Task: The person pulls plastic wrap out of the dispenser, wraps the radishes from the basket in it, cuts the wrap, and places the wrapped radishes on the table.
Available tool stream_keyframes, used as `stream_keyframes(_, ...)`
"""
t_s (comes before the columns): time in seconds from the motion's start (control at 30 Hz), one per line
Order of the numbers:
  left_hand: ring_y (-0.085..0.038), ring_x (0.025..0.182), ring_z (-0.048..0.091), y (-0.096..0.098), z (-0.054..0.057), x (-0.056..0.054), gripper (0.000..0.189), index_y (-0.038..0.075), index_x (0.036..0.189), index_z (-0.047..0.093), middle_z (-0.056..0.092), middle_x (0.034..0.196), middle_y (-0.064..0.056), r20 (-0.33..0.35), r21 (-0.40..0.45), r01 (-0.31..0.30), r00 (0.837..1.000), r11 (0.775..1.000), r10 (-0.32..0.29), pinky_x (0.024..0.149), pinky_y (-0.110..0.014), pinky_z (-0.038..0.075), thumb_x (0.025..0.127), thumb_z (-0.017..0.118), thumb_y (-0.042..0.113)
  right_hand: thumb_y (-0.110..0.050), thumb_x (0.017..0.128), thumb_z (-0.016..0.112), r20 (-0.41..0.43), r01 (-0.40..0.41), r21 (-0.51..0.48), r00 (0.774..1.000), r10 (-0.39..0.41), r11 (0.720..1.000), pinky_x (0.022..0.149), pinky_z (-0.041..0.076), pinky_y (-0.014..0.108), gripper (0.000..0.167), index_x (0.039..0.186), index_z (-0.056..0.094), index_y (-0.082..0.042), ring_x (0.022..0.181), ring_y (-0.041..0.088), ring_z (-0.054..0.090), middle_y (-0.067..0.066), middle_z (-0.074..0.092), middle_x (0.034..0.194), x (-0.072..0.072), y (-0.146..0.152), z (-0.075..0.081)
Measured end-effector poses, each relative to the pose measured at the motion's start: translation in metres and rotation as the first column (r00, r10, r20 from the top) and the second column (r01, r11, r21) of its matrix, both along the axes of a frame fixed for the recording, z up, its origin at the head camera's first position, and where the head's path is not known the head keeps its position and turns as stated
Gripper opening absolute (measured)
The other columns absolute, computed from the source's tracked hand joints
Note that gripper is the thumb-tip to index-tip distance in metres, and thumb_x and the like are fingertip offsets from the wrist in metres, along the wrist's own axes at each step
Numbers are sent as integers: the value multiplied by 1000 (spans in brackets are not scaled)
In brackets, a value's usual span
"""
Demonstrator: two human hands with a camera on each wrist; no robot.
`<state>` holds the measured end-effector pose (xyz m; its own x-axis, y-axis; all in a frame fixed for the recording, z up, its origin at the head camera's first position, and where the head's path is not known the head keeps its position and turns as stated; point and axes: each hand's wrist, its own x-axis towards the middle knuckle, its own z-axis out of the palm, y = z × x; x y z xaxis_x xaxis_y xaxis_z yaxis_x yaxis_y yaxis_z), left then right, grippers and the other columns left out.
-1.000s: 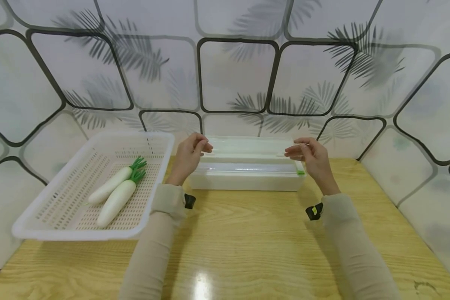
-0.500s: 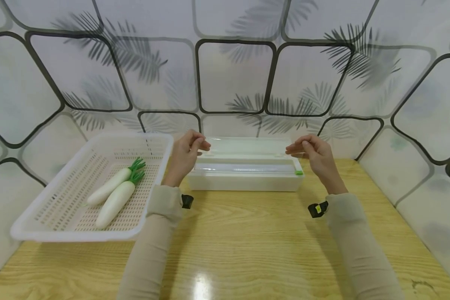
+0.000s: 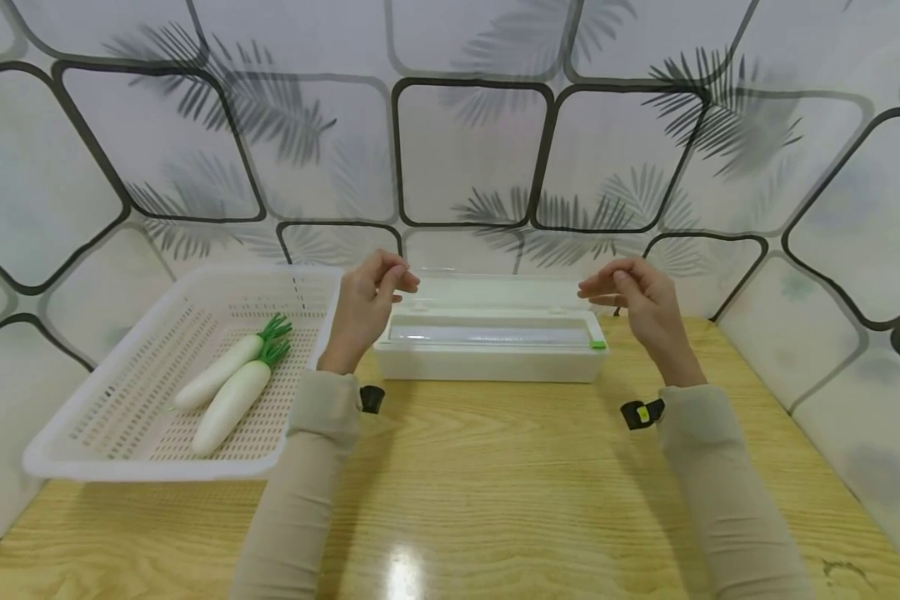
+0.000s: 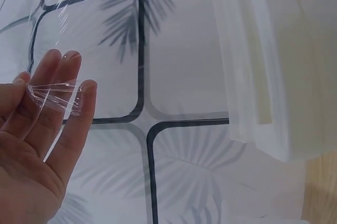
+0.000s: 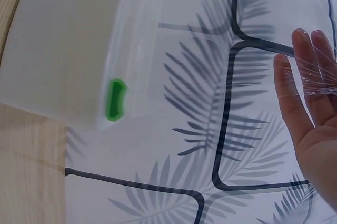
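Note:
A white cling film dispenser box (image 3: 487, 367) stands on the table with its clear lid raised and a roll of film (image 3: 487, 335) inside. My left hand (image 3: 360, 312) is above the box's left end, pinching gathered cling film (image 4: 55, 95) between thumb and forefinger, the other fingers extended. Over the right end, my right hand (image 3: 652, 312) holds the film's other side; bunched film (image 5: 318, 89) crosses its fingers in the right wrist view, where the thumb is out of sight. The sheet between the hands is clear and hard to see.
On the left sits a white plastic basket (image 3: 157, 471) with two white radishes (image 3: 232, 407), green tops attached. A green slider (image 3: 597, 344) marks the box's right end. A patterned wall covering (image 3: 472, 150) stands right behind the box, above the wooden table (image 3: 487, 500).
Both hands have risen slightly and drawn back a little from the box, spreading somewhat apart with the film still held. The box and basket stay put.

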<state>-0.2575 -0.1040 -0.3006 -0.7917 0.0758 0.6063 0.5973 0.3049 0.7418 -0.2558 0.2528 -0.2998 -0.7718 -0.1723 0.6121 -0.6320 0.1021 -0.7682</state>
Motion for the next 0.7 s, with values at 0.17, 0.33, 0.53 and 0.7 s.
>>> stream_keyframes(0.17,-33,85,71,0,5,3,11,-6,103,62,72,92,-19,-48,3,-16,999,1000,16,75,-44,59,104,53,1,-3,108,41,-20,-2,-17,1000,1,1000,79,59,27,27,106,53,21,88,15,73,5,74,96,3,0,6)
stream_keyframes(0.33,-32,84,71,0,12,7,11,-8,102,62,72,91,-19,-80,11,-20,997,1000,20,73,-37,59,103,54,-1,-1,108,41,-40,-18,-33,999,16,999,79,59,27,25,104,55,20,88,16,73,7,75,97,8,0,14)
stream_keyframes(0.53,-32,84,71,1,19,12,11,-8,102,62,73,91,-20,-101,21,-25,995,999,27,70,-24,57,104,53,-1,0,107,41,-90,-21,-30,996,19,999,79,58,26,24,104,57,18,88,16,73,7,75,97,14,-1,23)
stream_keyframes(0.7,-31,83,71,1,25,15,10,-8,102,61,73,92,-20,-121,26,-32,992,999,35,70,-28,57,103,54,-1,0,107,42,-160,5,-45,987,-13,999,78,59,26,25,105,55,21,86,16,73,7,75,98,15,-5,26)
